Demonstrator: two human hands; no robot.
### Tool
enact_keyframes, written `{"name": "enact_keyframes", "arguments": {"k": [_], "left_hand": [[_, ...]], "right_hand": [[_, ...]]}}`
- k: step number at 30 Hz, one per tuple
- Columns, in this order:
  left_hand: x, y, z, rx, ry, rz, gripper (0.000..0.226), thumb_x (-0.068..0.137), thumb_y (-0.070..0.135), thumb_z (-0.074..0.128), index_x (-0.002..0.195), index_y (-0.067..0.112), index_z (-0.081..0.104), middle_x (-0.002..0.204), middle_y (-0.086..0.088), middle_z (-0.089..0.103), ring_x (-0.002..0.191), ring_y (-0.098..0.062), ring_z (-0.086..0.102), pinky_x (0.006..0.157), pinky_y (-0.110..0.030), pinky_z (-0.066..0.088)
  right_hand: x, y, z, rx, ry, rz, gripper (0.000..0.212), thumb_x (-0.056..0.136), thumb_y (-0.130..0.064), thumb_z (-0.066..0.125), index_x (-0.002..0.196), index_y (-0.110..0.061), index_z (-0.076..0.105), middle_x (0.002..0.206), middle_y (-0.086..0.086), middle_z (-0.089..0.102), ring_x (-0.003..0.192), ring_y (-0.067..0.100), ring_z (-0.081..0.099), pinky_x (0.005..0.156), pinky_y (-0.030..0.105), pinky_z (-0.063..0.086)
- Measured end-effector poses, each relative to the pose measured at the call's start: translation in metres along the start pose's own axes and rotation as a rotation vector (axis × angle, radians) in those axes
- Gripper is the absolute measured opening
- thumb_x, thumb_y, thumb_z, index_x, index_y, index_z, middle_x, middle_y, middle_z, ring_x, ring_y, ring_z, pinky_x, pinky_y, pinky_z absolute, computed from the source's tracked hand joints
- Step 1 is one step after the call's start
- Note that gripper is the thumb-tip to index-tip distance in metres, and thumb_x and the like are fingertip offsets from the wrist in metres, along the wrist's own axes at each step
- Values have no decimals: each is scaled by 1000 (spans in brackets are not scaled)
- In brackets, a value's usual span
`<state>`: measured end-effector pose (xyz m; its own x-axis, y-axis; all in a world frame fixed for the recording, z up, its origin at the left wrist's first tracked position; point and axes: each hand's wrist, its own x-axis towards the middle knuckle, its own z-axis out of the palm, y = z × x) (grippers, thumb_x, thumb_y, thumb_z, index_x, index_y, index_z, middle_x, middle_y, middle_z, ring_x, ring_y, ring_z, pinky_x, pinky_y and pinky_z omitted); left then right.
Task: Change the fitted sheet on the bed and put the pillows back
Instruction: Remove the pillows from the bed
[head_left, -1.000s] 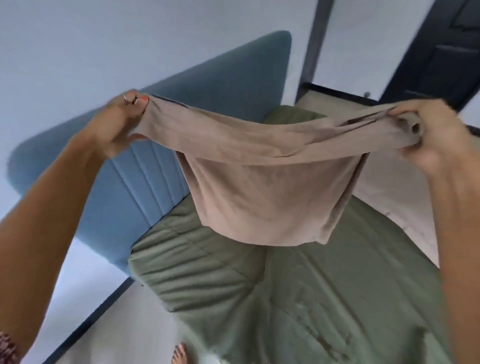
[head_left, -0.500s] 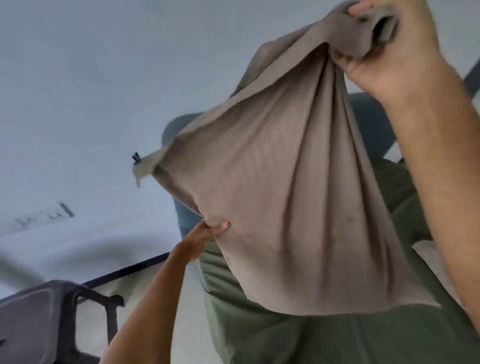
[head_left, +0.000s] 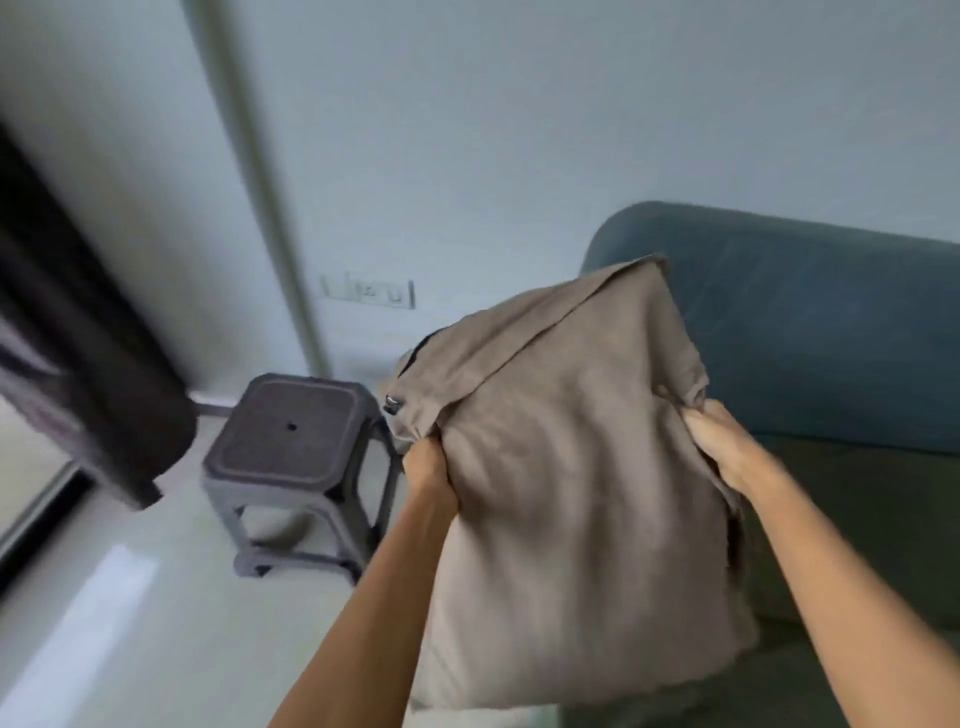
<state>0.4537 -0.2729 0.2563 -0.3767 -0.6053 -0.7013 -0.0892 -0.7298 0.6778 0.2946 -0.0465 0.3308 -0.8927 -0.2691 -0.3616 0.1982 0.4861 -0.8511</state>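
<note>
Ahead, pale wall (head_left: 519, 130) across the back, switch plate (head_left: 368, 293) low on it. Blue padded headboard (head_left: 810, 332) at right, green-sheeted bed (head_left: 852, 519) below it. Taupe pillowcase (head_left: 561, 493) held up in mid-air between headboard and grey plastic stool (head_left: 288, 447), zip pull (head_left: 392, 404) on its left edge. Left hand (head_left: 428, 467) fisted round left edge; right hand (head_left: 722, 447) curled into the right edge, gripping cloth. Dark curtain (head_left: 93, 374) far left.
</note>
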Motion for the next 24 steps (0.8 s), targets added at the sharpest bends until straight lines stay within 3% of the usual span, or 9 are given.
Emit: {"name": "enact_keyframes", "arguments": {"k": [1,5,9,13,17,19,21,22,24], "left_hand": [[6,7,-18,-23,61,26,38,93,29,56,121,3,60,110,-6,61,103,-27,57,85,-33,47],[17,50,-84,-27,202,93,45,94,34,57,126,3,55,115,-8,58,100,-26,54,82,-31,44],[16,97,-126,-49,235,134,26,95,33,55,112,13,55,94,-2,55,88,-21,51,73,-29,43],[28,153,-157,-51,325,210,16,93,24,50,104,14,58,81,-2,54,64,-15,49,58,-25,44],[41,202,-176,-101,404,313,17,93,26,43,94,17,57,71,3,47,55,-11,42,36,-12,34],[48,221,-183,-164,378,310,23,87,39,50,94,20,61,83,5,59,69,-10,54,55,-18,47],[65,234,-193,-188,374,273,49,72,54,59,110,25,65,106,6,67,93,-14,63,82,-28,51],[78,238,-199,-197,402,254,58,67,59,62,115,27,65,112,7,68,99,-15,64,88,-32,51],[98,241,-206,-206,437,200,54,73,60,60,115,26,63,113,6,67,103,-16,63,95,-35,49]], "right_hand": [[-8,5,16,-138,-56,-17,63,78,-63,62,123,-18,61,95,-1,67,91,21,62,86,35,50],[-5,-22,90,-139,-70,-68,46,89,-50,59,115,-12,63,88,3,65,85,24,61,81,34,49],[13,-77,148,-209,-139,-163,54,86,-53,62,119,-11,61,102,8,65,91,26,60,81,32,47],[39,-148,199,-335,-198,-272,88,67,-74,61,130,-12,54,123,13,61,107,33,59,98,44,47],[61,-230,262,-418,-267,-441,80,84,-58,60,141,-4,41,142,18,47,125,33,49,105,37,40],[76,-260,296,-505,-305,-499,80,87,-57,57,143,-3,38,145,18,43,129,33,45,106,35,37],[95,-280,337,-605,-362,-542,79,89,-57,55,143,-2,36,146,17,41,131,34,43,103,34,36],[105,-287,359,-647,-397,-559,78,90,-56,54,143,-2,36,146,18,41,131,34,42,101,33,36],[124,-291,399,-733,-463,-589,74,92,-53,52,141,1,39,144,20,43,129,35,43,98,32,38]]}}
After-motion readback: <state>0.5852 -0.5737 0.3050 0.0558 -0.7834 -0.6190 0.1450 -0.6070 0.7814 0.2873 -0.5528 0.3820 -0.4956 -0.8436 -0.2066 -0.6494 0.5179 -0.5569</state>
